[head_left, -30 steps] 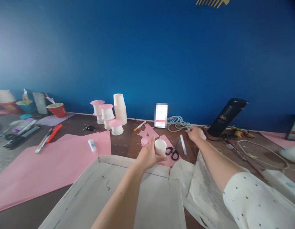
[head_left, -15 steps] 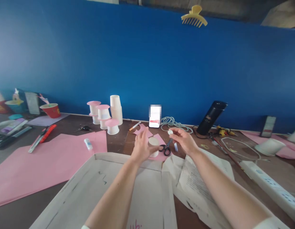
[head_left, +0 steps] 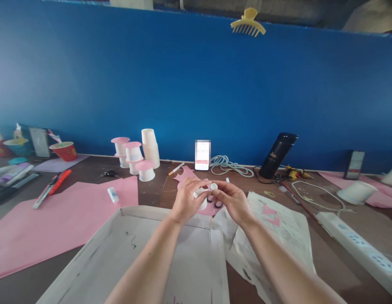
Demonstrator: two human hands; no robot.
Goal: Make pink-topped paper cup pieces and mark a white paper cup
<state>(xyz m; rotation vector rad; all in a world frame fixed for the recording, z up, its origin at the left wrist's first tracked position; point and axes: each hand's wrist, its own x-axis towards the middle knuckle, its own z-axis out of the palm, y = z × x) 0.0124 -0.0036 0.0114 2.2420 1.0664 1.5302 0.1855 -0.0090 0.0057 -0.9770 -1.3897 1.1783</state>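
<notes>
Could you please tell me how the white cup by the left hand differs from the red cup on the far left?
The white cup looks plain white, while the red cup has a yellow mark on its side. The left hand partly hides the white cup; the red cup stands away from both hands. Both are cups.

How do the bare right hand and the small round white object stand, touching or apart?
Touching. The head view shows the bare right hand pinching the small round white object, its thumb against the object's lower edge.
</notes>
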